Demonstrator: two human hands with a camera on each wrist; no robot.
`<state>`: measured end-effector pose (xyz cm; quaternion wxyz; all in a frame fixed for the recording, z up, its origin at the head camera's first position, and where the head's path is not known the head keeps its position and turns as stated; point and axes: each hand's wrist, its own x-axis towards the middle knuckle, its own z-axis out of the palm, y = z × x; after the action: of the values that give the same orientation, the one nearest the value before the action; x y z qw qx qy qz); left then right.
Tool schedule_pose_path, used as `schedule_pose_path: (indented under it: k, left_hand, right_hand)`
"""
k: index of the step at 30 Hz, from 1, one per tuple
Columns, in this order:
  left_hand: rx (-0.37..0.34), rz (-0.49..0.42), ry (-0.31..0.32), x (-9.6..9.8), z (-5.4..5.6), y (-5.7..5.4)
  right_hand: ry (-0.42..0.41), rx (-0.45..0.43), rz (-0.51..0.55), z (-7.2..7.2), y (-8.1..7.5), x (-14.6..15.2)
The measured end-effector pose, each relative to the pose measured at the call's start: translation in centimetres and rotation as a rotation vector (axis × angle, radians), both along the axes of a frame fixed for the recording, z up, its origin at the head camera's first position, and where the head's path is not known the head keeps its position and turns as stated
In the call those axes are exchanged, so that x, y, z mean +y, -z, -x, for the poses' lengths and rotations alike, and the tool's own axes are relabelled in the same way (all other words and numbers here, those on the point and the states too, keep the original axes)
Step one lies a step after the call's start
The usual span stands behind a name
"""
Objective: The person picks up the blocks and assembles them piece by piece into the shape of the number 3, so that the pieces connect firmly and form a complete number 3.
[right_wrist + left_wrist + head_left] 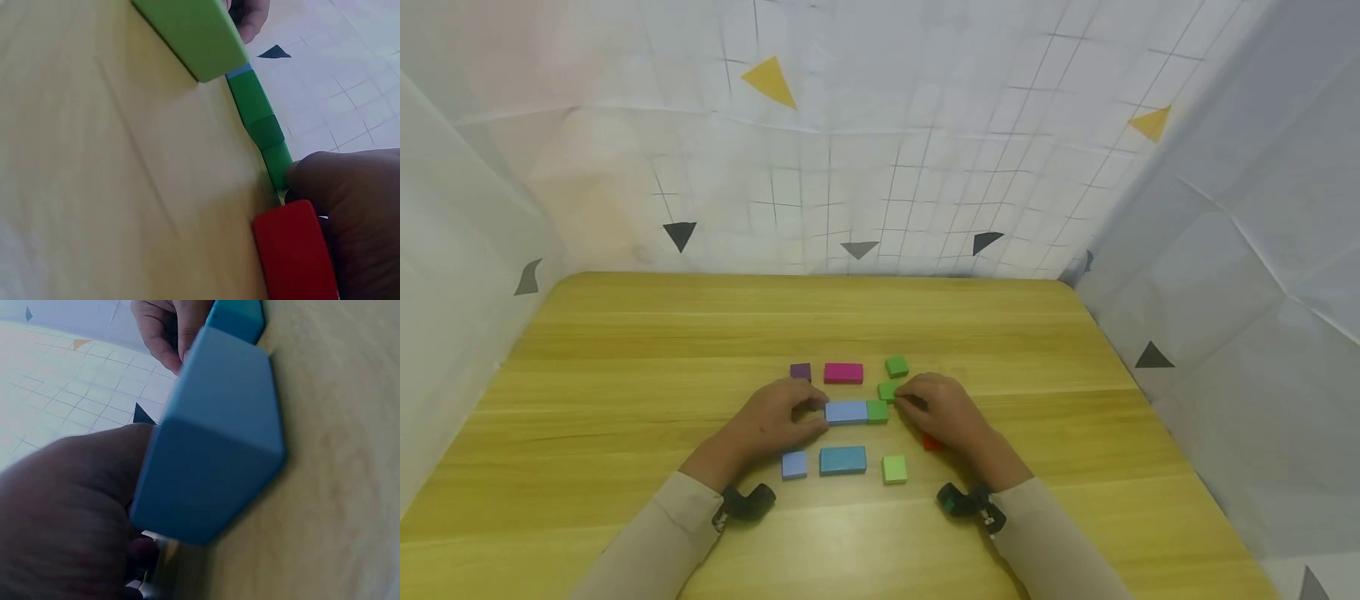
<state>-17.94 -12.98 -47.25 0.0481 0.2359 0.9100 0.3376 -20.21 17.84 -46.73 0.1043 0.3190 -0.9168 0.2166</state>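
Observation:
A long periwinkle-blue block (pixel 846 412) lies end to end with a small green block (pixel 877 412) in the head view. My left hand (pixel 778 414) holds the blue block's left end, thumb on the near side and fingertips on the far side. Just behind the joined pair, my right hand (pixel 945 411) pinches another green block (pixel 887 391) at its right end. In the right wrist view the thumb touches that green block (pixel 277 166). A red block (pixel 295 253) sits close beside the right hand, which partly covers it from above.
Behind the hands lie a purple block (pixel 801 371), a magenta block (pixel 843 373) and a third green block (pixel 897 366). Nearer the person are a small periwinkle block (pixel 793 465), a blue block (pixel 842 460) and a light-green block (pixel 894 469). White sheeting (pixel 880 167) surrounds the wooden table (pixel 700 325).

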Motion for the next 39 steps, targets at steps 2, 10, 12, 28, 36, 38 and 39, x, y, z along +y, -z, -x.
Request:
schedule_pose_path:
  k: [2,10,12,28,36,38,39]
  left_hand:
    - [-0.004,-0.003,-0.001,0.0,0.0,0.0]
    - [-0.016,-0.003,-0.009,0.0,0.0,-0.3]
    - [-0.013,-0.003,-0.009,-0.1,0.0,-0.3]
    - [0.023,-0.003,0.018,-0.2,0.0,-0.3]
    - [0.035,0.007,0.023,-0.2,-0.2,0.0]
    - [0.043,0.008,0.025,-0.2,-0.1,0.0]
    - [0.047,0.007,0.027,-0.1,-0.1,0.1]
  right_hand:
    - [-0.004,0.004,0.004,0.0,0.0,0.0]
    - [-0.025,0.015,0.012,0.1,0.0,0.0]
    - [-0.023,0.017,0.007,0.1,0.1,0.0]
    - [-0.028,0.045,0.047,0.3,-0.1,0.2]
    - [-0.046,0.041,0.128,-0.1,0.2,1.3]
    - [-0.034,0.037,0.134,-0.2,0.5,1.7]
    - [-0.027,0.032,0.137,-0.2,0.7,2.0]
